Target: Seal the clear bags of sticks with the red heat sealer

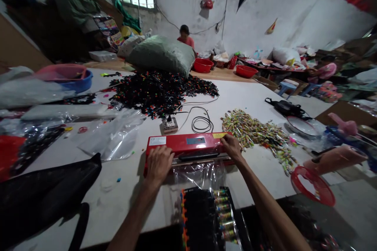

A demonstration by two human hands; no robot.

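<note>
White work surface from my own viewpoint: a heap of black beaded strips lies at the far side, and a red heat sealer sits nearer me. A clear plastic bag runs from under its bar toward me, enclosing a black pack of tubes. My left hand and right hand rest at the sealer's two ends — fingers flat on the red casing, pressing down, pinching nothing.

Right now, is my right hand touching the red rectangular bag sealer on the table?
Touching. The head view shows the right hand with its fingers lying across the right end of the red rectangular bag sealer.
</note>
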